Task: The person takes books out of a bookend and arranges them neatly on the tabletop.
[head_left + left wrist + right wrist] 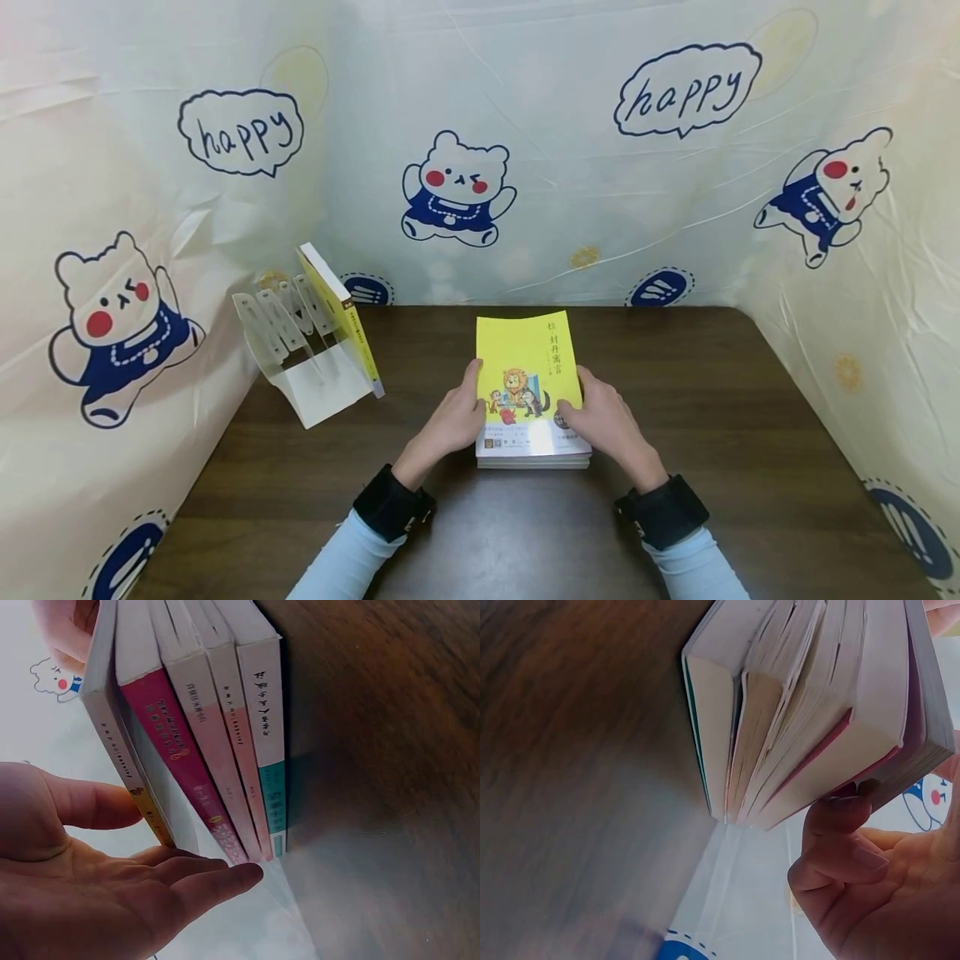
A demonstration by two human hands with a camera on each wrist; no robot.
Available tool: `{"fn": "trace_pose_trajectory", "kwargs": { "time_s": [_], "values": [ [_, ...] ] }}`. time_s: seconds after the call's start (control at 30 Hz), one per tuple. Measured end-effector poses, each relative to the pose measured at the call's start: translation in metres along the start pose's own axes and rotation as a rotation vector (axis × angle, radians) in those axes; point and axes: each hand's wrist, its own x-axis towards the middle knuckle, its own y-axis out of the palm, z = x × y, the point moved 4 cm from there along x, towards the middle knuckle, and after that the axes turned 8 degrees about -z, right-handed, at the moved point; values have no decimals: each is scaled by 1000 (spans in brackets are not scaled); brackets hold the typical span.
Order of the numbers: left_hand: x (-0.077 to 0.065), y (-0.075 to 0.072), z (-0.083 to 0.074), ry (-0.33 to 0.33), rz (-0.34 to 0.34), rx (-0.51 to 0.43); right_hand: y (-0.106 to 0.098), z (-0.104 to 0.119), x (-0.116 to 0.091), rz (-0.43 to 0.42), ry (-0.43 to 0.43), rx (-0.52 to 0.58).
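Note:
A yellow-covered book (521, 350) with cartoon animals lies uppermost on a stack of several books in the head view. My left hand (453, 415) grips its left side, thumb on the edge and fingers reaching beneath. At the opposite side, my right hand (606, 421) holds the book, with curled fingertips (840, 814) in the gap under it. That gap separates the top book from a magenta-spined book (180, 742). Below are pale-spined books and a white-and-green-spined book (264, 712) on the table. The right thumb is mostly hidden in the right wrist view.
To the left stands a white slotted book holder (326, 383), with another yellow-spined book (352, 329) upright at its right side. The dark wooden table (712, 400) meets a printed curtain (570, 183) at the back and both sides.

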Motion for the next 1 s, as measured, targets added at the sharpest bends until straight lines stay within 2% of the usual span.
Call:
{"fn": "trace_pose_trajectory", "kwargs": {
  "time_s": [0.4,0.63,1.0],
  "values": [
    [4,5,3,-46,16,-1,2,-4,3,9,-6,-50],
    [4,7,4,-8,38,-2,3,-4,5,25,-22,-76],
    [5,8,5,-18,51,8,5,-7,7,47,-16,-99]
  ]
}}
